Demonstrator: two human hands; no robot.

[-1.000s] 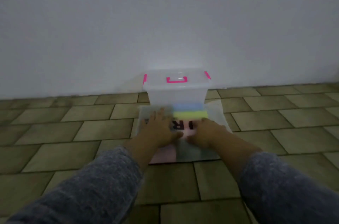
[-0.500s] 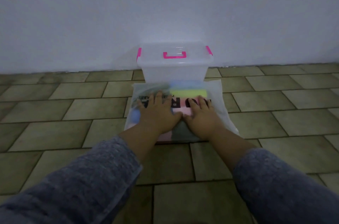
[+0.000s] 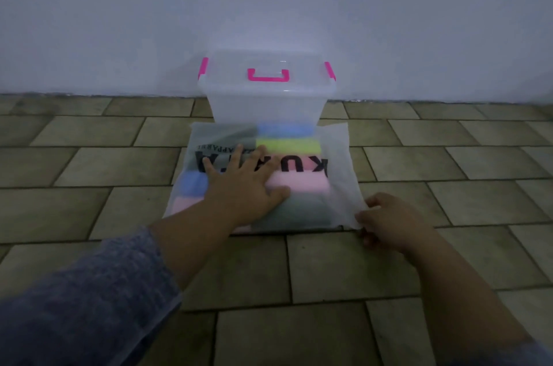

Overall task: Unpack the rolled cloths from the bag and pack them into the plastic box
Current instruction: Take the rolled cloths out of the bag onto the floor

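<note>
Evidently you were at the very first step, since none of the cloths were out yet. Your left hand (image 3: 242,186), in a grey knitted sleeve (image 3: 83,299), lay flat on the translucent white plastic bag with black lettering (image 3: 338,150). Its fingers (image 3: 238,154) were straight and spread, pressing the film down onto the tiled floor (image 3: 89,162) and gripping nothing.

Through the film the rolled cloths showed, all inside the bag. A blue roll (image 3: 193,183) and a pale pink one lay under the left side. To their right was a column of blue, yellow-green (image 3: 287,144), pink (image 3: 299,186) and dark green rolls.

Just behind the bag, against the pale wall, stood the clear plastic box with pink latches and handle (image 3: 266,108). Its lid was on and, as far as I could tell, it held nothing.

At the bag's near right corner, your right hand (image 3: 392,225) had its fingers (image 3: 368,219) curled, pinching the edge of the film.

I judge you were opening the bag. The next move called for finding its mouth and parting the film with the right hand while the left held the bundle steady. Then each roll had to come out without loosening, and the box had to be unlatched before any could go in.
</note>
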